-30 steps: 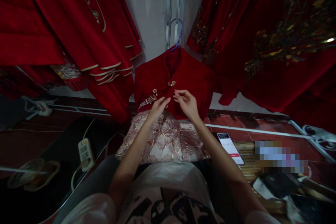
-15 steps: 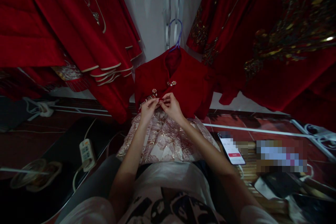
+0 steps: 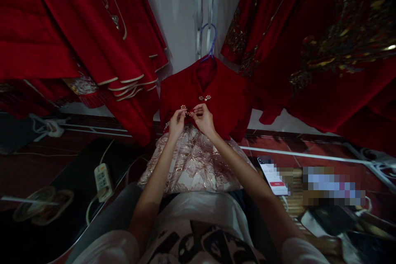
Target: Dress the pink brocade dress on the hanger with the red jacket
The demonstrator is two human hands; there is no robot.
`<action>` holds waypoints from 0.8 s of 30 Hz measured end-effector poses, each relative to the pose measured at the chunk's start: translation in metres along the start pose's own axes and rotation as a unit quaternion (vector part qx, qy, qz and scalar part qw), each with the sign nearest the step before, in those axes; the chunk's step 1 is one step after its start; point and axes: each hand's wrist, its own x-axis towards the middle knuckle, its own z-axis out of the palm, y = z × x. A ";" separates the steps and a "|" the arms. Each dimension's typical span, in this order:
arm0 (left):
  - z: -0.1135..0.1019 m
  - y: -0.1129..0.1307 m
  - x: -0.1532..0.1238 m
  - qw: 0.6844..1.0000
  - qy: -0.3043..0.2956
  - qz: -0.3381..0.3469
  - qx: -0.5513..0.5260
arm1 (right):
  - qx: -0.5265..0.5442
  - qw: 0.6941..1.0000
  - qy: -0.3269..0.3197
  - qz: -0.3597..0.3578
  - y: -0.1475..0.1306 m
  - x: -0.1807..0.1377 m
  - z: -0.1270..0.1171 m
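Note:
A small red velvet dress [image 3: 222, 95] with a pale embroidered skirt [image 3: 194, 165] hangs in front of me on a purple hanger [image 3: 208, 41]. My left hand [image 3: 176, 123] and my right hand [image 3: 202, 119] meet at the chest of the dress. Both pinch at a pearl clasp [image 3: 185, 109] on its front flap. A second pearl clasp [image 3: 204, 98] sits just above, near the collar. The fingers of both hands are closed round the lower fastening.
Large red embroidered garments hang to the left [image 3: 77, 37] and right [image 3: 324, 49]. A phone [image 3: 272, 175] lies lit on the surface at the right. A white power strip [image 3: 102, 179] with its cable lies at the left. A white wall [image 3: 182, 20] stands behind.
Both hands have shifted left and slightly up across the chest of the dress, from the middle to the pearl clasp on the flap, and closed on it.

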 end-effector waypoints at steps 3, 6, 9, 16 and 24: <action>0.001 -0.002 0.004 0.999 0.020 -0.022 -0.013 | -0.007 1.000 0.001 -0.011 0.003 0.005 0.004; 0.003 -0.004 0.005 0.999 0.026 -0.030 -0.037 | -0.010 1.000 -0.006 -0.016 0.006 0.008 0.009; 0.002 -0.003 0.005 0.998 0.030 -0.027 -0.043 | -0.025 0.999 -0.006 -0.023 0.007 0.007 0.012; -0.005 -0.004 0.006 0.999 0.040 -0.023 -0.010 | -0.037 0.998 0.019 -0.037 0.002 0.000 0.018; -0.015 -0.018 0.007 1.000 0.007 -0.011 -0.028 | 0.028 0.998 -0.052 0.006 0.009 -0.002 0.004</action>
